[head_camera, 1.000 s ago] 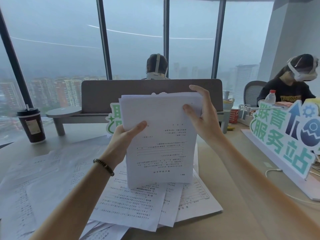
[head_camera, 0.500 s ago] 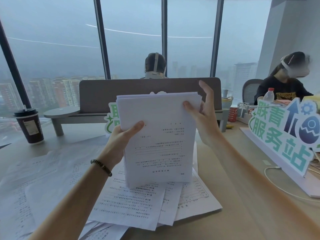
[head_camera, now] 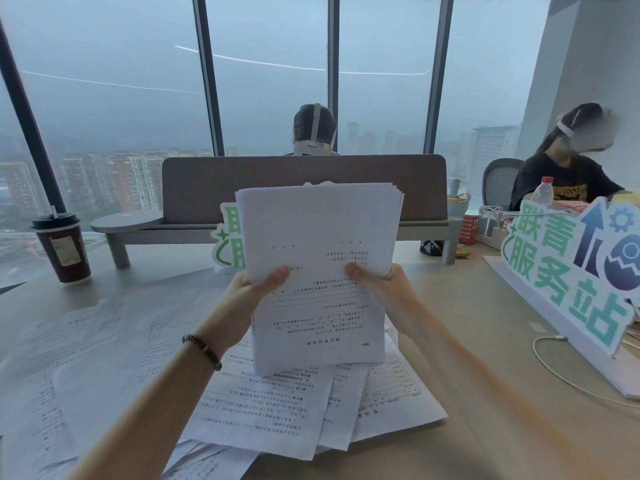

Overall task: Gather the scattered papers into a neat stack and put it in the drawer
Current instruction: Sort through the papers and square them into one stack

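Now L hand [head_camera: 251,291] & R hand [head_camera: 382,285] both grip upright paper stack [head_camera: 318,271].

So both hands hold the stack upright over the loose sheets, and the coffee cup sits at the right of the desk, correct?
Not quite: the coffee cup sits at the left of the desk, as the head view shows. Both hands, left and right, do hold the stack upright over the loose sheets.

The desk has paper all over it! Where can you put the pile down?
Bare desk shows on the right, between the loose sheets and the green sign, though a white cable lies there. Another bare strip is by the coffee cup. The middle and left are crowded with paper.
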Demonstrator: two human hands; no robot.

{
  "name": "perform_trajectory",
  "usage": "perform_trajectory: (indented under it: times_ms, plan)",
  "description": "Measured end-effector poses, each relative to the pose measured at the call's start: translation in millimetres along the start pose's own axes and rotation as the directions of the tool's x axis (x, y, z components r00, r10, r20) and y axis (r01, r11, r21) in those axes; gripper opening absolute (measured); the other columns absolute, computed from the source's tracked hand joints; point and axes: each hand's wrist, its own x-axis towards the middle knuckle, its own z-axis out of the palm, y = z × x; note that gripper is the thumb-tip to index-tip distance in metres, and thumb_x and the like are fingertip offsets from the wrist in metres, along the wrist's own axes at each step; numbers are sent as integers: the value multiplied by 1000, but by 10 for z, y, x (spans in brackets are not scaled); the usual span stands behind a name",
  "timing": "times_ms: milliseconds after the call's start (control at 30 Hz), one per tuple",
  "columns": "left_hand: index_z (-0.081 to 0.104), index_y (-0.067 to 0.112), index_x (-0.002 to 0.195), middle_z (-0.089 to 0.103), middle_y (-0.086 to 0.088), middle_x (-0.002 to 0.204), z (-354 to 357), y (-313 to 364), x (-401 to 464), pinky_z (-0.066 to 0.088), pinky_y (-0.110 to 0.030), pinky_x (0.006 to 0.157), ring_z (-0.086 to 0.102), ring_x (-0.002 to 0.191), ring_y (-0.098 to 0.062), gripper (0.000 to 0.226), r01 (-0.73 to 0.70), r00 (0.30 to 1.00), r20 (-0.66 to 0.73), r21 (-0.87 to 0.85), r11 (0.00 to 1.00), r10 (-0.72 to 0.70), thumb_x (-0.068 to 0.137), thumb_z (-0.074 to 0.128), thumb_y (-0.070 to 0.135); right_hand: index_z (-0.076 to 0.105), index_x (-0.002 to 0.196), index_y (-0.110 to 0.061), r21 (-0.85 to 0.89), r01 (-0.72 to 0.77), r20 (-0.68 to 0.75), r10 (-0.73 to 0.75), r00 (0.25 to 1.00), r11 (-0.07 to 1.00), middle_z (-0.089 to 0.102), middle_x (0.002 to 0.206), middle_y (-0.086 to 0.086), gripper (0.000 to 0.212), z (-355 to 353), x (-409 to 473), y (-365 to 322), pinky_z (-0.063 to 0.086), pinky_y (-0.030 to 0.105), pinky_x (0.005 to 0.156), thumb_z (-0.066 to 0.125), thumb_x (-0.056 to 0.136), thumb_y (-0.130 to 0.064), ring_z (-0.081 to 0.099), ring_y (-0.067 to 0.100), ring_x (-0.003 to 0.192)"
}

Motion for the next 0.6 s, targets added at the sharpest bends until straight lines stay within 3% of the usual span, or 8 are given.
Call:
perform_trajectory:
  times_ms: [100, 233, 300, 467, 600]
  plan:
    - [70, 15, 112, 76, -8, 110, 32, -191, -52, 58, -46, 89, 71, 105, -28, 28, -11, 998, -67, 56, 998, 15, 84, 70, 20, 76, 101, -11, -7, 10, -27, -10, 1000, 1000, 78, 101, 6, 20, 70, -29, 5, 61, 44, 80, 79, 83, -18, 75, 30, 94]
    - [71, 22, 95, 77, 2, 87, 132, -119, 20, 60, -27, 66, 74, 80, -11, 9, -119, 960, -238, 142, 983, 151, 89, 71, 14, 74, 101, -7, -61, 58, -126, -65, 990, 996, 78, 96, 7, 27, 193, -12, -82, 63, 43, 74, 83, 80, -22, 75, 26, 86]
    - [71, 22, 93, 76, 5, 85, 138, -121, 34, 60, -24, 62, 73, 75, -9, 7, -154, 941, -278, 155, 976, 193, 91, 70, 15, 74, 99, -9, -78, 87, -130, -97, 987, 993, 78, 94, 6, 23, 216, -18, -101, 64, 38, 71, 81, 82, -22, 76, 23, 82]
    - [73, 21, 103, 78, -1, 97, 58, -412, -12, 61, -34, 73, 74, 91, -20, 12, -10, 964, -260, 146, 989, 48, 93, 68, 24, 76, 102, -22, -79, -35, -111, 27, 993, 996, 79, 97, -4, 20, 197, -134, 301, 62, 32, 73, 79, 84, -30, 75, 18, 89]
    - [69, 26, 94, 75, 4, 90, 65, -332, 54, 58, -28, 65, 71, 83, -15, 7, 25, 968, -245, 292, 956, 50, 96, 63, 29, 74, 102, -23, -180, -55, -104, 36, 994, 982, 78, 96, -6, 23, 152, -88, 333, 62, 36, 78, 75, 87, -40, 75, 15, 86]
